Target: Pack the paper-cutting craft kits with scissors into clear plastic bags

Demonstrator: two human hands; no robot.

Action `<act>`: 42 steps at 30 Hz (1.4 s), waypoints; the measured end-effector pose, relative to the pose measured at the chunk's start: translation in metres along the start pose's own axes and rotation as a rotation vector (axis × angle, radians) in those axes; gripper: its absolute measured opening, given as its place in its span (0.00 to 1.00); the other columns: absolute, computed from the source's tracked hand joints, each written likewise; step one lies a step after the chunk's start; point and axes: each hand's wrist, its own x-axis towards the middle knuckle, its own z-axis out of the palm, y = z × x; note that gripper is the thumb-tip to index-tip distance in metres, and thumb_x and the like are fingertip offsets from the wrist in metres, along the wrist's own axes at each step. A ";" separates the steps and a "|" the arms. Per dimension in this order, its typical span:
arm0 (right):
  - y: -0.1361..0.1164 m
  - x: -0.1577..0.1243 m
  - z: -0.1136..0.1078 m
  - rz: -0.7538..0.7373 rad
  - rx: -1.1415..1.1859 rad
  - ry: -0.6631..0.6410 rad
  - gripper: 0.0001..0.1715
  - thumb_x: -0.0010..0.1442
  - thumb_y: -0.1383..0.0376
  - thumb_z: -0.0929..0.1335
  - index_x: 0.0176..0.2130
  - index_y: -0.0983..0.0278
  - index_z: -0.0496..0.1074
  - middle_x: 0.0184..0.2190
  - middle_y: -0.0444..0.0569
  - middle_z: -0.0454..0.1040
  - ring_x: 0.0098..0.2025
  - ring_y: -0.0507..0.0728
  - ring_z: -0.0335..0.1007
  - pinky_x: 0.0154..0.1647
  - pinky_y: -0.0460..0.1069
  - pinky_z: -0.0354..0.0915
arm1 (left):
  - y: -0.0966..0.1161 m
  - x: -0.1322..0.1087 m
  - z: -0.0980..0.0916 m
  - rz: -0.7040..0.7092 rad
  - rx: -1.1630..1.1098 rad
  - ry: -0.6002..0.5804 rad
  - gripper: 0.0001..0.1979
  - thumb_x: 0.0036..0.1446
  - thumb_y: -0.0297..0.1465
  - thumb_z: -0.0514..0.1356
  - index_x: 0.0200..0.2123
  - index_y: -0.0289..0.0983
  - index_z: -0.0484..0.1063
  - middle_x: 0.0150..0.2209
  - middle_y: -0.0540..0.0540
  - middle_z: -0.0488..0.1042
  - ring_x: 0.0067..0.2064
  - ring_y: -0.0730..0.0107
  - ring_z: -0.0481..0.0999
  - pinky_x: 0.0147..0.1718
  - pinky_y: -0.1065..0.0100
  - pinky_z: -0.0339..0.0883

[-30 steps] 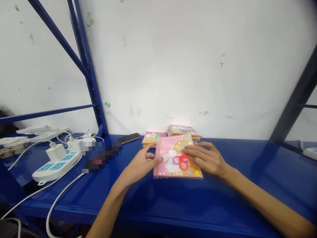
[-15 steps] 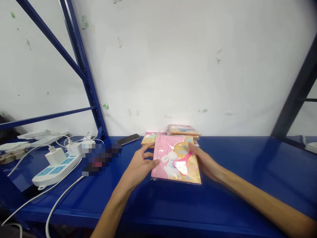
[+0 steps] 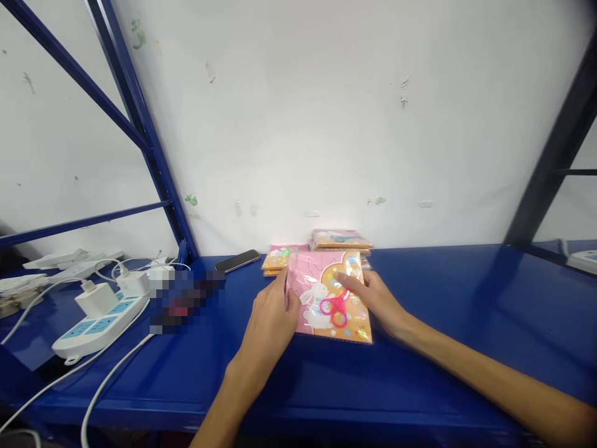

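Pink-and-orange packet [image 3: 323, 291] is held between the left fingers [image 3: 292, 306] and right fingers [image 3: 353, 285].

No text, label, brand, number or sign can be read on the packet [image 3: 329, 294], the small far stack [image 3: 278, 257] at left, the taller far stack [image 3: 342, 239] to its right, the phone [image 3: 237, 261], the power strip [image 3: 105, 326] or the charger [image 3: 97, 300] plugged into it. The packet and both stacks show printed pictures, with no legible lettering. The dark thing [image 3: 189, 305] at left, right of the power strip, is pixelated, so any wording on it is hidden.
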 end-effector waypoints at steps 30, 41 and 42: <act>-0.009 0.005 -0.007 0.187 0.190 -0.049 0.23 0.56 0.52 0.77 0.44 0.65 0.78 0.42 0.58 0.84 0.38 0.61 0.83 0.42 0.55 0.77 | -0.002 0.001 -0.029 -0.348 -0.795 -0.294 0.17 0.52 0.43 0.68 0.35 0.33 0.78 0.31 0.46 0.79 0.29 0.71 0.75 0.28 0.71 0.69; -0.007 0.028 -0.051 0.121 -0.247 -0.057 0.20 0.61 0.51 0.73 0.44 0.63 0.82 0.19 0.44 0.73 0.17 0.49 0.61 0.17 0.45 0.58 | -0.020 0.012 -0.064 -0.475 -0.821 -0.095 0.07 0.64 0.29 0.58 0.37 0.31 0.75 0.27 0.46 0.78 0.22 0.72 0.77 0.20 0.73 0.77; -0.010 0.029 -0.054 0.140 -0.282 -0.064 0.20 0.61 0.52 0.73 0.44 0.63 0.82 0.20 0.45 0.73 0.17 0.48 0.61 0.16 0.45 0.57 | -0.022 0.012 -0.067 -0.469 -0.820 -0.084 0.08 0.64 0.28 0.57 0.37 0.30 0.75 0.25 0.45 0.78 0.22 0.71 0.77 0.19 0.73 0.76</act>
